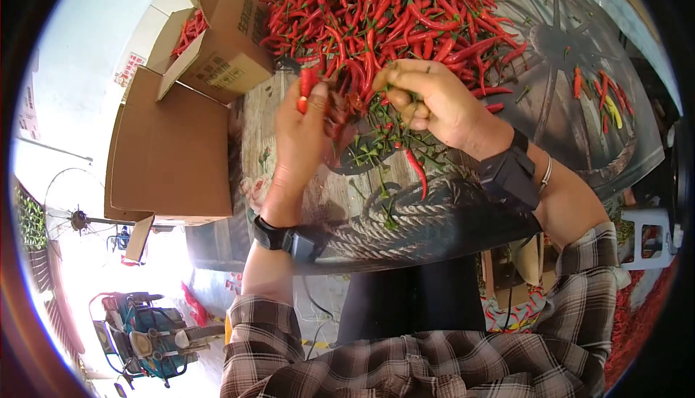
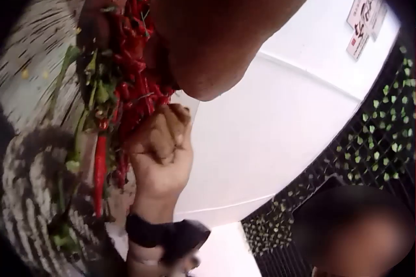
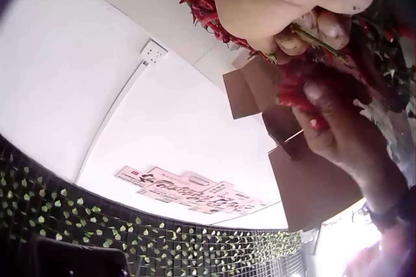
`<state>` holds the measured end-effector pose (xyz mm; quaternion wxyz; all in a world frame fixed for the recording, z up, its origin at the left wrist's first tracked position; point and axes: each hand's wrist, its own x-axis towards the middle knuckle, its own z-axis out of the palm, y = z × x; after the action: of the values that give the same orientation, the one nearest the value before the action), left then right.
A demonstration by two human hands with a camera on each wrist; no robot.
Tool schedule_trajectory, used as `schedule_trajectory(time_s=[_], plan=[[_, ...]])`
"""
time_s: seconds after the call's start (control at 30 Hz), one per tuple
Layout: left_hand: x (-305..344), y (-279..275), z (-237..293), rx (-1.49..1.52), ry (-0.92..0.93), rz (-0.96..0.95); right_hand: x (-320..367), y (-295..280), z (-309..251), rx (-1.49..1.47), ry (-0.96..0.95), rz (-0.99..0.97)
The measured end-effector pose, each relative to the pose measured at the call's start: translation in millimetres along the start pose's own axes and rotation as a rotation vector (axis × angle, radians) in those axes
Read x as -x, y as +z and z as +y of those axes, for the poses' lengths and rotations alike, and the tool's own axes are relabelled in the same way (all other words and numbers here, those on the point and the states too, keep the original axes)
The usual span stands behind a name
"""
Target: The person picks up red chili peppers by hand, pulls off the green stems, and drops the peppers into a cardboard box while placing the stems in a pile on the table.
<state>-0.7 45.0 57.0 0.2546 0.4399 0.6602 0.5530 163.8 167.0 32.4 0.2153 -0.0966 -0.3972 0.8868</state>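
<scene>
My left hand [image 1: 298, 134] grips a small bunch of red chili peppers [image 1: 308, 83], the thumb laid along them; the bunch [image 3: 296, 95] shows in the right wrist view too. Just to its right, my right hand [image 1: 438, 101] has its fingers curled, and a green stem [image 3: 317, 38] is pinched between them. Beneath both hands lie loose green stems [image 1: 373, 148] and one red chili [image 1: 416, 174]. Right behind the hands rises a big heap of red chilies [image 1: 391, 14].
An open cardboard box [image 1: 224, 65] holding chilies stands at the back left, its large flap [image 1: 170, 155] beside the table [image 1: 572, 108]. A few red chilies and a yellow one [image 1: 614, 112] lie at the right. A white stool [image 1: 646, 239] stands off the table's right edge.
</scene>
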Motion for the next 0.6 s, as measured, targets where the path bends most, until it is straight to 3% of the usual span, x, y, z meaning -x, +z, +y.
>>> schedule_trajectory(time_s=[0.1,0.13,0.2,0.23,0.4,0.5,0.6], plan=[[-11,-15,-16,0.008,-0.006,0.033,5,11,5,0.444,-0.032,-0.130],[-13,-16,-22,0.009,-0.006,0.034,6,13,8,0.446,-0.031,-0.130],[-15,-15,-24,-0.144,-0.033,0.019,6,15,16,0.729,-0.187,-0.246],[-13,-13,-22,-0.145,-0.034,0.019,1,12,20,0.819,-0.381,-0.287],[-1,-2,-17,-0.248,0.082,-0.100,-1,7,14,0.736,-0.196,-0.177],[-6,3,-32,-0.213,0.153,-0.087,-5,7,15,0.611,-0.432,-0.067],[-3,-1,-29,-0.366,0.090,-0.124,-1,7,9,0.686,-0.395,0.045]])
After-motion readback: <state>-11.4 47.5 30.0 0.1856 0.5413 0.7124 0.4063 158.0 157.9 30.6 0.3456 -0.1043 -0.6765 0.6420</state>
